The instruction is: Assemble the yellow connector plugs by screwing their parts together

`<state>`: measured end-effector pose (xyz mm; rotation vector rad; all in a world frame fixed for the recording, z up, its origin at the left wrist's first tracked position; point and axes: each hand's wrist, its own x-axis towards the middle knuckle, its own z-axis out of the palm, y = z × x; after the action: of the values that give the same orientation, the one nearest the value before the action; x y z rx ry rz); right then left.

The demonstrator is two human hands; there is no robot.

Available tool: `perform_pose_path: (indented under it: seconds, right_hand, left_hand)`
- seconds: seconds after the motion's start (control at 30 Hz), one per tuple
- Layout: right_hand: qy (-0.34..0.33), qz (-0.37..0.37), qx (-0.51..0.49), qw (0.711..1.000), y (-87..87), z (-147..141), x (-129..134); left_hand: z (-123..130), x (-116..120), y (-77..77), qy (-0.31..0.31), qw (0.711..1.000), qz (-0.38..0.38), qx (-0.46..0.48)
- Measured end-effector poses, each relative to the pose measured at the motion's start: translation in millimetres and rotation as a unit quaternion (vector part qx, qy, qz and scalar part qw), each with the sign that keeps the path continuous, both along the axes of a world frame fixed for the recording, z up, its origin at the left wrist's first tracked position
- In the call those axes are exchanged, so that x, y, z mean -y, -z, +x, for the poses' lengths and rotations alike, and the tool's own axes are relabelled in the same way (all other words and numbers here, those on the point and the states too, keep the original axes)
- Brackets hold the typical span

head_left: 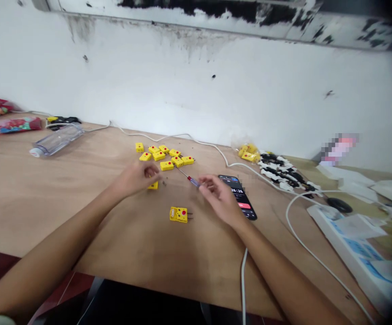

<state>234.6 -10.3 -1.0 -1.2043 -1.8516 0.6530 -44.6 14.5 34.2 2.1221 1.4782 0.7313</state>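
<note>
My left hand (139,178): half curled over a yellow piece (153,185), I cannot tell if gripping
My right hand (219,196): closed on the screwdriver (194,181)
Open yellow plug (178,215): nearer to the desk's front edge

A: Identify the support.
B: A light-brown wooden surface (121,243).
A: List items at center.
B: A loose cluster of yellow plugs (158,155). Nearer the front edge: one open yellow housing (178,215), two pins pointing right.
A: Left side?
B: A clear bottle (59,141), lying flat; red packets (11,125) beyond it.
A: Right side?
B: A phone (238,196), screen up; black-and-white parts (280,172); a clear bag (249,152) containing yellow pieces; a white cable (296,239), loosely curved.
</note>
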Motion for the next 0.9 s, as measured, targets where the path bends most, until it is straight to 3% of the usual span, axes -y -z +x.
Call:
perform_pose_path:
  seconds: [0.03, 0.1, 0.2, 0.33, 0.4, 0.5, 0.7, 0.77, 0.9]
  right_hand:
    - [0.048, 0.026, 0.027, 0.998, 1.2, 0, -10]
    - [0.064, 0.043, 0.118, 0.990, 5.0, -6, -28]
    - [0.049, 0.038, 0.224, 0.973, 12.0, -20, -44]
    - [0.066, 0.043, 0.252, 0.965, 20.0, -28, -44]
    - [0.089, 0.047, 0.215, 0.971, 22.1, -23, -41]
    - [0.145, 0.074, 0.085, 0.983, 19.3, -14, -37]
    - [0.141, 0.125, -0.172, 0.967, -1.8, -22, -33]
    - [0.141, 0.137, -0.183, 0.963, -1.6, -31, -31]
    - [0.063, 0.117, -0.136, 0.982, 12.9, -46, -24]
  left_hand:
    - [-8, -7, 1.3, -0.033, 0.998, 0.051, -0.001]
    - [-22, -21, 10.6, -0.050, 0.994, 0.097, -0.005]
    - [-38, -35, 31.2, -0.026, 0.996, 0.091, 0.003]
    - [-43, -39, 44.3, -0.026, 0.996, 0.089, 0.013]
    - [-40, -38, 43.7, -0.018, 0.996, 0.089, 0.016]
    - [-35, -36, 41.0, 0.007, 0.996, 0.089, 0.017]
    - [-26, -29, 37.8, 0.124, 0.986, 0.113, 0.002]
    - [-23, -27, 37.6, 0.161, 0.979, 0.126, -0.008]
    - [-21, -25, 40.4, 0.185, 0.971, 0.143, -0.042]
